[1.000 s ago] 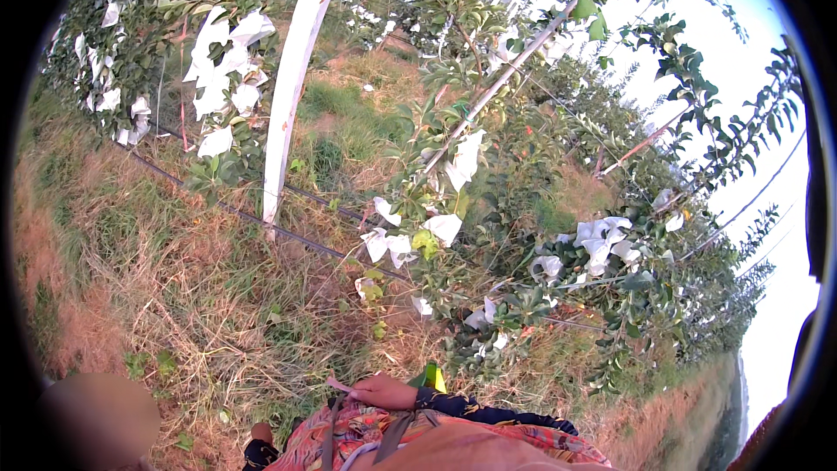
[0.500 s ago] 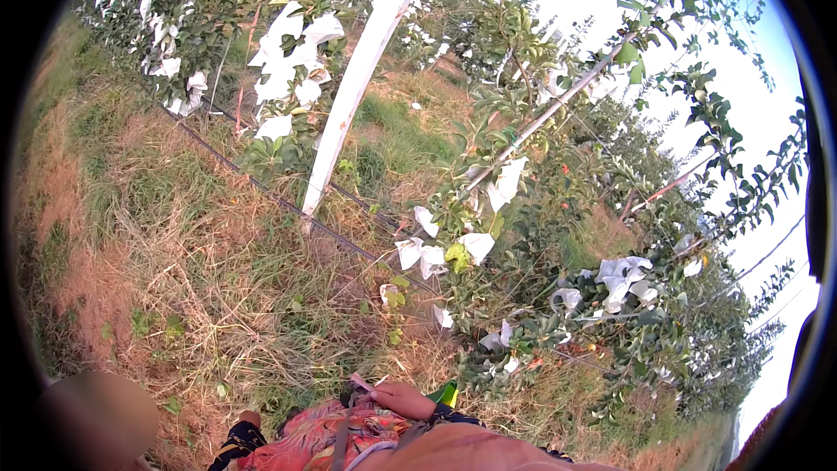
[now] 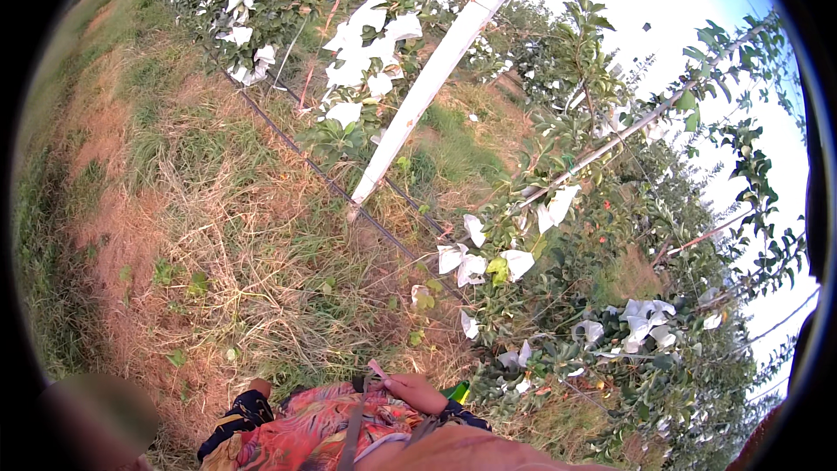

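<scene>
One hand, seemingly my right hand (image 3: 415, 392), comes in from the lower right in a dark sleeve. It lies on the top edge of a red patterned cloth bag (image 3: 305, 426) at my front. Its fingers are together, and a small pink strip (image 3: 378, 369) sticks out at the fingertips. Whether the hand grips the strip is unclear. Something small and green (image 3: 456, 391) shows just behind the hand. My left hand is out of sight. To the right stand fruit trees hung with white paper bags (image 3: 475, 260).
A white slanted post (image 3: 417, 109) meets the ground in the middle. A dark hose (image 3: 331, 181) runs along the tree row over dry grass (image 3: 218, 235). More bagged branches (image 3: 362, 48) hang at the top, and thin support poles (image 3: 610, 144) cross on the right.
The view has swung, so the post and the bagged trees sit further right and higher in the picture. The hand stays at the top of the patterned bag.
</scene>
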A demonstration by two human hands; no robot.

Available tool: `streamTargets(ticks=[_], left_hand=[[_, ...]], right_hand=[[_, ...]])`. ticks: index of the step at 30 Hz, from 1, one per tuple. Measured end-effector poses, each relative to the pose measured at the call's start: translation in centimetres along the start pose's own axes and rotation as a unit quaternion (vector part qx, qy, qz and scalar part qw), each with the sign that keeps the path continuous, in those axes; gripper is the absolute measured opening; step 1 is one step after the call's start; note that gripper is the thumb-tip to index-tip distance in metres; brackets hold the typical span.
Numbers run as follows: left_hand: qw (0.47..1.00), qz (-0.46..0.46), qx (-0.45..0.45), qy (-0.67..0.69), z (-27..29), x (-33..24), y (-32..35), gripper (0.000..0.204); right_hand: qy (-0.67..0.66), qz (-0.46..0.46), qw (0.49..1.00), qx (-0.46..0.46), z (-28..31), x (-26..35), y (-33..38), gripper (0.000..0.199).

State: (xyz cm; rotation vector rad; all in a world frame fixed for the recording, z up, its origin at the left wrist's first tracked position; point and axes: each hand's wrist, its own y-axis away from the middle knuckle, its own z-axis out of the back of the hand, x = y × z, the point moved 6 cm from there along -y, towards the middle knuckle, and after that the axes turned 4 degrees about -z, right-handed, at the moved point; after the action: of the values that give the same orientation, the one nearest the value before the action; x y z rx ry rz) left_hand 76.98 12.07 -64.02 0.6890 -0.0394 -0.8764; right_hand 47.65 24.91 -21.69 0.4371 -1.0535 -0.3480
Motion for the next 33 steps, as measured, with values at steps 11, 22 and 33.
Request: streamTargets(ticks=[11,22,33], left_hand=[[0.999,0.046,0.019,-0.001,-2.9,2.3,1.6,0.018],[0.997,0.067,-0.032,0.035,-4.1,3.2,1.9,0.019],[0.990,0.110,-0.017,0.084,-4.3,3.7,4.0,0.022]], right_hand=[[0.051,-0.018,0.998,0.031,-0.5,2.9,-1.4,0.034],[0.048,-0.015,0.997,0.051,-1.3,2.5,-2.7,0.032],[0.037,-0.017,0.998,0.046,-2.4,3.7,-2.3,0.032]])
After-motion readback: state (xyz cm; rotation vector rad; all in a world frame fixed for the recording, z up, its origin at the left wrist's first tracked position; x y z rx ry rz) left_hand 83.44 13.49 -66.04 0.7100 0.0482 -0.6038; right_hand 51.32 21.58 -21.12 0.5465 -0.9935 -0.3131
